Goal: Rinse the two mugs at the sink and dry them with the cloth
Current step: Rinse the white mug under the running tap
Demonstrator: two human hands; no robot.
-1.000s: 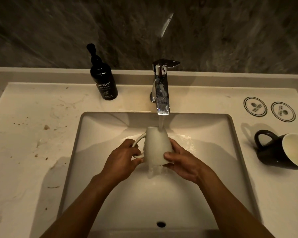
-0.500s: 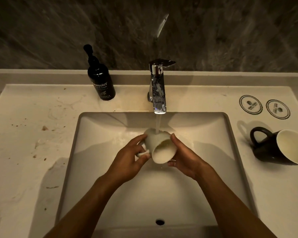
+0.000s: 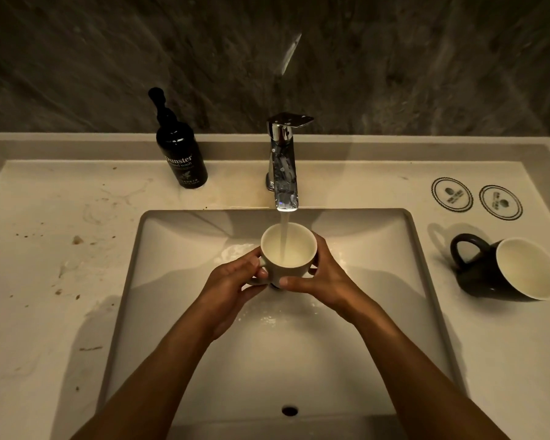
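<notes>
White mug (image 3: 289, 249) upright under the tap (image 3: 285, 173), mouth up, held over the sink (image 3: 159, 236) toward its back half. Water stream (image 3: 284, 236) falls from the spout straight into the mug; pale water pooled at its bottom. Left hand (image 3: 232, 290) curled on the mug's left side, fingers at the handle, thumb against the wall. Right hand (image 3: 323, 277) wrapped round the right side, fingertips behind the rim, thumb across the lower front. Both hands clamped on the mug, forearms reaching in from the near edge. Wet patches glint on the basin floor beneath and behind the hands. Overflow hole (image 3: 289, 410) in the near wall of the sink. Black mug (image 3: 502, 268) lies on its side on the worktop (image 3: 45, 281) right of the sink, pale inside facing near-right, handle up-left. Two round coasters (image 3: 451, 194) flat behind it, side by side. Dark soap bottle (image 3: 180, 154) stands left of the tap at the back. Brown specks and stains on the left worktop. Lighting dim.
</notes>
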